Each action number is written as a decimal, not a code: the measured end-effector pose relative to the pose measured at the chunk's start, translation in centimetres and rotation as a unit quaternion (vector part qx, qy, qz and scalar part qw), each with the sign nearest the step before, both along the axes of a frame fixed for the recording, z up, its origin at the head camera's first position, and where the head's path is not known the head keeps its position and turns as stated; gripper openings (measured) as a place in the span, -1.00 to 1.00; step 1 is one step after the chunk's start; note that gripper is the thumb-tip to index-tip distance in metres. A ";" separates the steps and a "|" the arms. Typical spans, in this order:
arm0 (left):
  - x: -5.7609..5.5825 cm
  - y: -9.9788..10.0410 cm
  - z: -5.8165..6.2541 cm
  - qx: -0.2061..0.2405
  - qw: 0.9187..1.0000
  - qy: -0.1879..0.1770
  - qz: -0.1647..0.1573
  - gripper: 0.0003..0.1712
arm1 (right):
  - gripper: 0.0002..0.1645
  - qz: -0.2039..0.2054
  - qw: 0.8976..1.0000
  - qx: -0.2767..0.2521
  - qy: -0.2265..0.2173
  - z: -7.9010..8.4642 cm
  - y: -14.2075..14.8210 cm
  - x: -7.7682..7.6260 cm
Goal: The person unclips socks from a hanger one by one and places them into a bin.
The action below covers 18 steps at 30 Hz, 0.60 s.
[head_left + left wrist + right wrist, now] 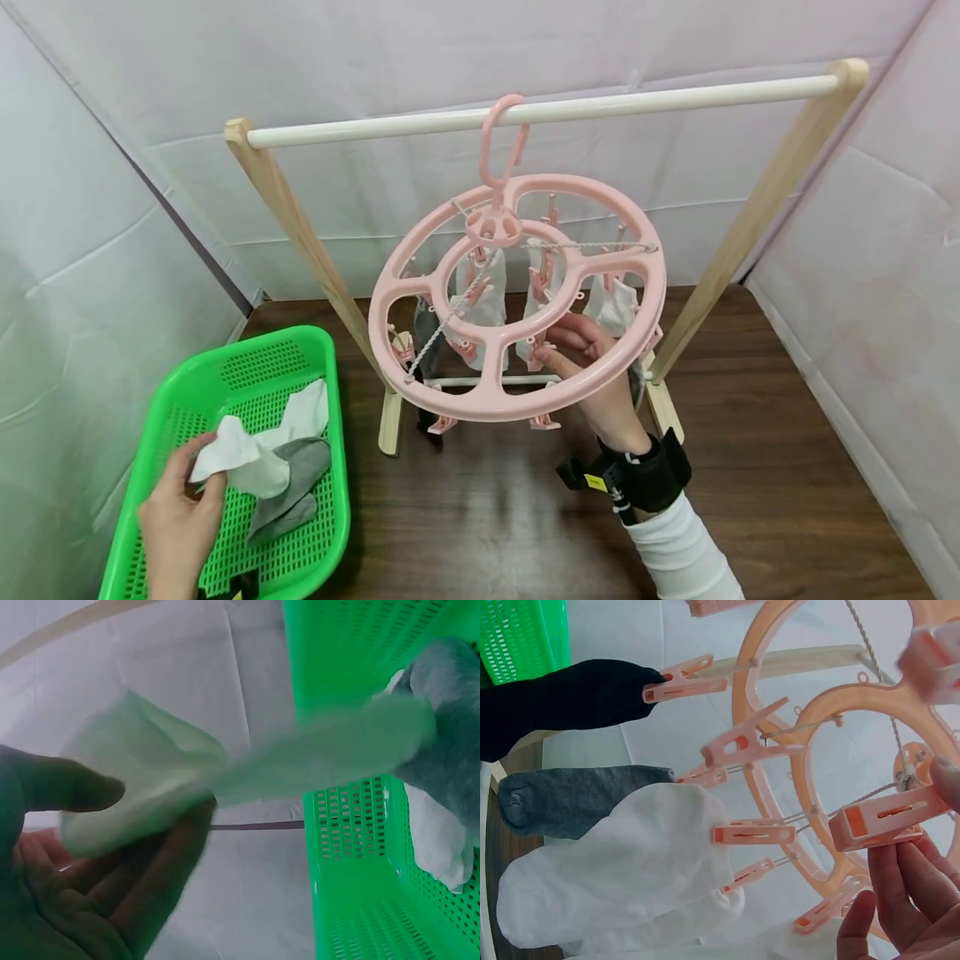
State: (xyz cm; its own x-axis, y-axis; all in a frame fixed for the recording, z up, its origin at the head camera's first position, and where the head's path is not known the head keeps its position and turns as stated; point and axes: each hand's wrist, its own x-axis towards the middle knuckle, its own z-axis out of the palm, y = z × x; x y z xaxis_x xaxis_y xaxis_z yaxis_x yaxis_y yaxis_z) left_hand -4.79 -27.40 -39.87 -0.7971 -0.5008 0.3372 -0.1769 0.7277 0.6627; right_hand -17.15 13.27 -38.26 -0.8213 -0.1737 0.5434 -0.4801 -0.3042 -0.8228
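A pale wooden rack (731,237) with a smooth white rail (675,101) carries a round, pink plastic hanger (492,367). At left sits a perforated green plastic basket (341,467). Over it, the left hand (180,517) pinches a soft white sock (247,467), its length trailing rightward, left of and nearer than the pink clip (889,819) that the right hand (611,408), the closer one to the hanger, pinches.

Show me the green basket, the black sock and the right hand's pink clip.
Green basket (340,454): head view, right rim.
Black sock (577,701): right wrist view, middle.
Pink clip (891,825): right wrist view, slotted face.
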 end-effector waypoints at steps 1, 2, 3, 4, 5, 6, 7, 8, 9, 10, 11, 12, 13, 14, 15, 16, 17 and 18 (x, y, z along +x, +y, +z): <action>0.0 -0.1 0.0 -0.003 1.000 -0.014 -0.007 -0.58 | -0.58 0.001 1.000 -0.002 -0.001 0.0 0.0 0.1; 0.1 -0.2 -0.1 -0.006 0.999 -0.029 -0.011 -0.55 | -0.58 0.002 1.000 -0.005 -0.003 -0.1 0.0 0.1; 0.1 -0.2 0.0 -0.007 0.999 -0.042 -0.015 -0.52 | -0.57 0.006 1.000 -0.009 -0.007 -0.2 -0.1 0.2; 0.1 -0.2 0.0 -0.004 0.999 -0.048 -0.021 -0.49 | -0.55 0.007 1.000 -0.011 -0.009 -0.2 0.0 0.2; 0.2 -0.2 0.0 0.000 0.998 -0.052 -0.027 -0.47 | -0.54 0.008 1.000 -0.013 -0.012 -0.2 0.0 0.3; 0.2 -0.1 0.0 0.002 0.998 -0.055 -0.031 -0.45 | -0.51 0.003 1.000 -0.012 -0.016 -0.2 0.0 0.4; 0.2 0.0 0.1 -0.001 0.998 -0.056 -0.036 -0.44 | -0.49 -0.003 1.000 -0.012 -0.023 -0.3 0.0 0.5; 0.2 0.1 0.1 -0.005 0.998 -0.054 -0.041 -0.43 | -0.47 -0.010 0.999 -0.012 -0.033 -0.3 0.0 0.5; 0.2 0.3 0.2 -0.009 0.998 -0.051 -0.046 -0.44 | -0.47 -0.018 0.999 -0.012 -0.046 -0.4 0.0 0.6; 0.2 0.4 0.2 -0.013 0.997 -0.047 -0.051 -0.44 | -0.47 -0.023 0.998 -0.013 -0.061 -0.4 0.0 0.7; 0.2 0.6 0.3 -0.018 0.997 -0.043 -0.056 -0.45 | -0.47 -0.027 0.997 -0.015 -0.076 -0.5 0.0 0.7; 0.2 0.8 0.4 -0.025 0.997 -0.038 -0.060 -0.46 | -0.48 -0.034 0.995 -0.012 -0.090 -0.5 0.0 0.8; 0.3 1.0 0.4 -0.033 0.997 -0.032 -0.067 -0.47 | -0.49 -0.040 0.994 -0.006 -0.101 -0.6 0.0 0.8; 0.3 1.2 0.5 -0.038 0.996 -0.025 -0.074 -0.47 | -0.50 -0.043 0.993 0.000 -0.111 -0.7 0.0 0.9; 0.4 1.4 0.6 -0.040 0.996 -0.020 -0.080 -0.47 | -0.50 -0.044 0.992 0.009 -0.116 -0.9 0.1 1.0; 0.4 1.6 0.7 -0.044 0.995 -0.013 -0.085 -0.47 | -0.50 -0.045 0.991 0.017 -0.121 -1.0 0.2 1.1; 0.4 1.8 0.8 -0.048 0.995 -0.007 -0.090 -0.47 | -0.50 -0.046 0.991 0.028 -0.124 -1.2 0.3 1.3; 0.5 2.1 0.9 -0.052 0.994 -0.001 -0.096 -0.47 | -0.49 -0.047 0.991 0.039 -0.123 -1.3 0.4 1.4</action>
